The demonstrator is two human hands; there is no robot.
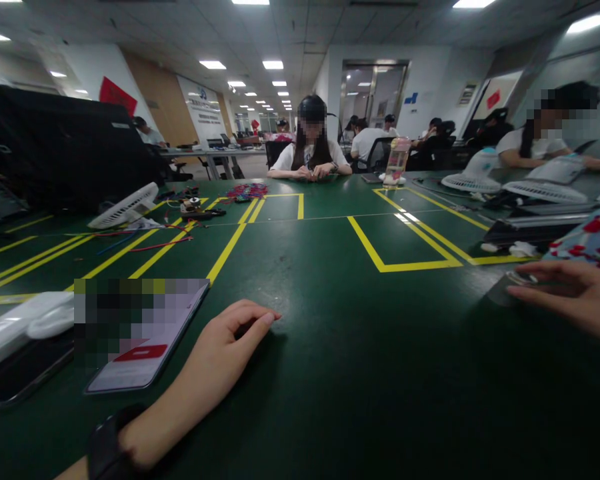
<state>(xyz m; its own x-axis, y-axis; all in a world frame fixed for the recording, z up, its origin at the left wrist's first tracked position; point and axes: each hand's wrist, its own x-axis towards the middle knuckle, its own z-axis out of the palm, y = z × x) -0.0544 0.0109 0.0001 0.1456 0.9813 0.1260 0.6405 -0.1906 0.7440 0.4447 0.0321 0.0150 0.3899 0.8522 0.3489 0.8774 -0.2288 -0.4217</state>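
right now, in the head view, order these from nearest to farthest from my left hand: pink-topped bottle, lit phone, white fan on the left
Nearest to your left hand first:
1. lit phone, just left of it
2. white fan, farther forward, left side
3. pink-topped bottle, far side, right of centre

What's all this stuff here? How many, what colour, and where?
Table: one, green, foreground.
Tape lines: several, yellow, on table.
Lit phone: one, pale screen, lower left.
Dark phone: one, black, left edge.
Device: one, white, left edge.
Fans: three, white, one left, two right.
Wires: many, mixed colours, table's left.
Bottle: one, clear and pink, far side.
Cloth: one, blue with red, right edge.
Bulky object: one, black, upper left.
People: several, white or dark clothes, background.
Red papers: several, red, background.
Ceiling lights: many, white, overhead.
Small object: one, grey, right.
Wristband: one, black, lower left.
Left hand: one, bare, near centre.
Right hand: one, bare, at small object.
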